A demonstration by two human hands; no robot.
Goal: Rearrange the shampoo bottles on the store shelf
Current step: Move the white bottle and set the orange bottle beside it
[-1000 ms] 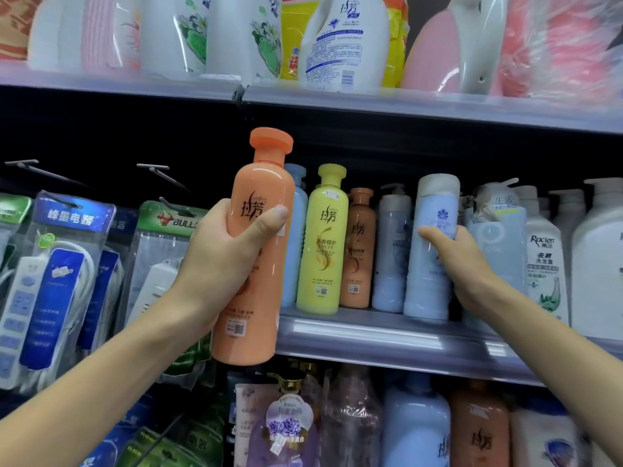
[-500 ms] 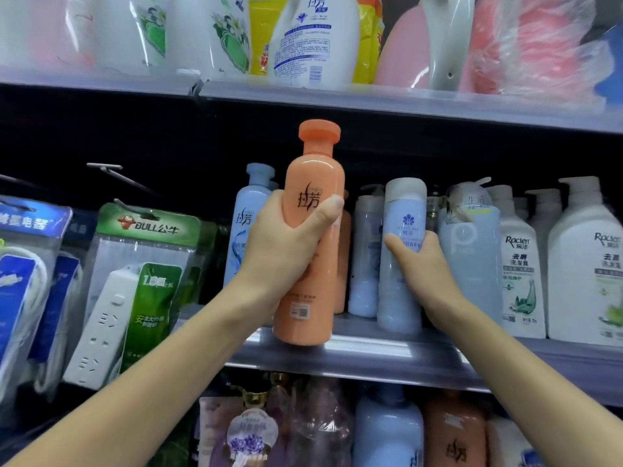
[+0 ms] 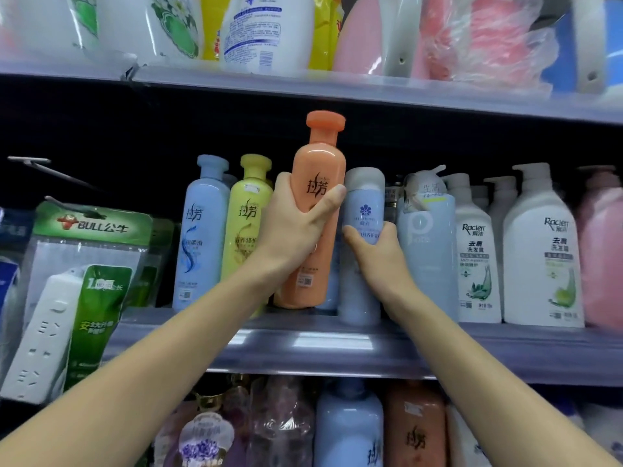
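Store shelving fills the view: a grey middle shelf (image 3: pixel 337 345) with a clear price rail along its near edge, a dark back wall behind it, another shelf above and a lower row of bottles beneath.

At the centre the left hand (image 3: pixel 296 227) is wrapped around a tall orange bottle (image 3: pixel 317 183), thumb across its label, holding it upright with its base at or just over the shelf; contact cannot be told. Just right of it the right hand (image 3: pixel 377 251) grips the lower body of a pale blue bottle with a grey cap (image 3: pixel 364 203), which stands on the shelf, touching or nearly touching the orange one.

Left of the orange bottle stand a yellow bottle (image 3: pixel 249 217) and a light blue bottle (image 3: pixel 202 230). Right of the hands are a clear-blue pump bottle (image 3: pixel 428 251), two white Raclen pump bottles (image 3: pixel 539 257) and a pink bottle (image 3: pixel 603 251), cut off at the right edge. Far left hang packaged power strips (image 3: pixel 84 281).

Bottles behind the orange one are hidden, the upper shelf's goods are cropped at the top, and the lower row is blurred.

Compared with half a second ago, the orange bottle has shifted right, beside the grey-capped bottle, uncovering the yellow bottle. A second ago it hung out in front of the shelf's left end.
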